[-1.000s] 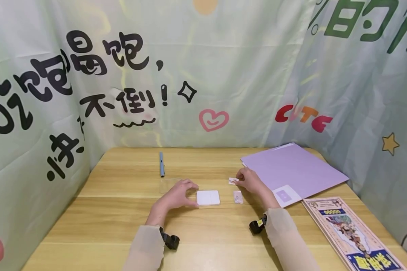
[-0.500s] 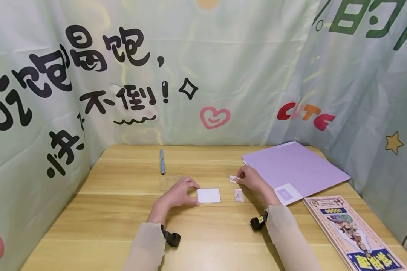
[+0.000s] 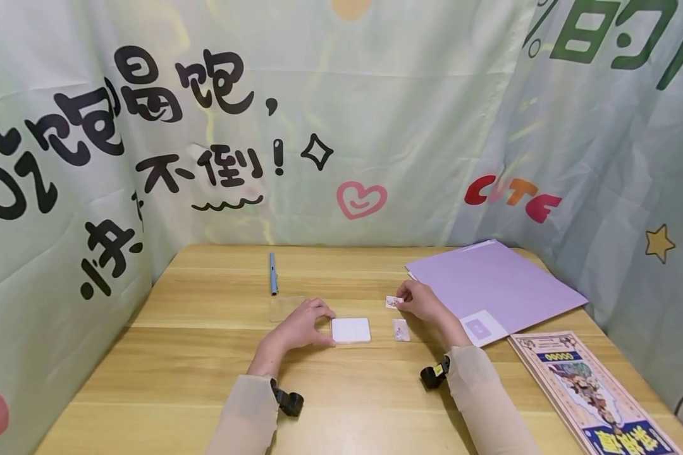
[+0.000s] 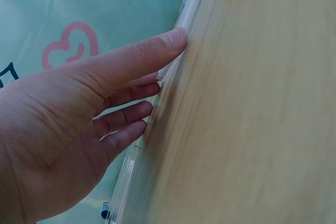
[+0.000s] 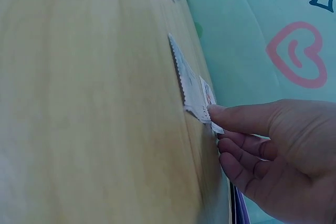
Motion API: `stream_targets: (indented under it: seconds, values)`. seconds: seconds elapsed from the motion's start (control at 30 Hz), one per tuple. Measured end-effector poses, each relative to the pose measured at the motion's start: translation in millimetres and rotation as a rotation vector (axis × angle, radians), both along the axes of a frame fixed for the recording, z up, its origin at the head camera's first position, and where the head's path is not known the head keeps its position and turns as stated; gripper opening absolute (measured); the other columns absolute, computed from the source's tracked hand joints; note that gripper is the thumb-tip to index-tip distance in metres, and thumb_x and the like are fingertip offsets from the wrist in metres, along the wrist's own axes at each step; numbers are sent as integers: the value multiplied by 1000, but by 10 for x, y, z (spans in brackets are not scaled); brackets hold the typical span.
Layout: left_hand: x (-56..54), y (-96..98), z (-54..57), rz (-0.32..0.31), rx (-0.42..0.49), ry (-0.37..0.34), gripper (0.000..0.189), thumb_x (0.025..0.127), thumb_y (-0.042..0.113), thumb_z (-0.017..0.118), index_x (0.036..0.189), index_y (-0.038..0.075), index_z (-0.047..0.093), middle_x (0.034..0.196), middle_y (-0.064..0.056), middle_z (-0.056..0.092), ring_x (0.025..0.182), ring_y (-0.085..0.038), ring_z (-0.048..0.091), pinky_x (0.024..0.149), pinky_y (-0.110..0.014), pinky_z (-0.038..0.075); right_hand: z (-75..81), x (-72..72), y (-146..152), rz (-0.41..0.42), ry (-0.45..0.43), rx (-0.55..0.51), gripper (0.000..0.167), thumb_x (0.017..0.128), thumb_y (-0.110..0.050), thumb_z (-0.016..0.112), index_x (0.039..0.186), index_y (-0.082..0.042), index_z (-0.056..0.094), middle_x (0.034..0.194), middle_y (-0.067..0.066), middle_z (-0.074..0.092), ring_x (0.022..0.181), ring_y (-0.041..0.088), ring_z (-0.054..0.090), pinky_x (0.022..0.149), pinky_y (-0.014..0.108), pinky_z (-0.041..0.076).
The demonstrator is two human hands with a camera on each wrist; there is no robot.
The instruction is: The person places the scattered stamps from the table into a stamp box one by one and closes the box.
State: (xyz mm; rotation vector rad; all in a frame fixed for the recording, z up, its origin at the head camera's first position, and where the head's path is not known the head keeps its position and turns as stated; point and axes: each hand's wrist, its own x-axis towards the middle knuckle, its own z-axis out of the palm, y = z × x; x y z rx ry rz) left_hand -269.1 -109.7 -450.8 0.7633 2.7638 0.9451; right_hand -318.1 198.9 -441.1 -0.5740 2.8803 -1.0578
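My left hand (image 3: 300,325) holds the left end of a small, flat white case (image 3: 350,330) with a clear rim, thumb at its near corner and index finger at the far one. In the left wrist view the thumb lies along the case's edge and the other fingers are spread beyond it. To the right, my right hand (image 3: 424,302) pinches the edge of a small printed stamp (image 3: 393,302) at the table. A second stamp (image 3: 401,330), its edge serrated in the right wrist view, lies just nearer to me. The fingertips partly cover the pinched stamp.
A blue pen (image 3: 273,273) lies at the back left, with a clear flat lid or sheet (image 3: 280,308) behind my left hand. On the right are a purple folder (image 3: 501,284) and a printed booklet (image 3: 586,385). Printed cloth (image 3: 410,126) hangs around the wooden table (image 3: 165,379).
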Motion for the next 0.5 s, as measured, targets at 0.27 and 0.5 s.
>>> stream_targets:
  seconds: [0.27,0.5]
  values:
    - [6,3,5,4,4,-7,55,75,31,85,121,9,66,122,-5,58,119,-26,50,107,-47,43,-31,-15,14,-5,26,-34,12,84,-5,74,88,0,64,82,12,63,75,18,57,67,26,48]
    - [9,2,-1,7,0,-1,55,75,32,85,121,9,66,122,-5,58,120,-26,50,108,-46,42,-14,-9,-11,-48,27,5,11,83,1,72,89,0,64,84,12,64,77,16,56,69,23,46]
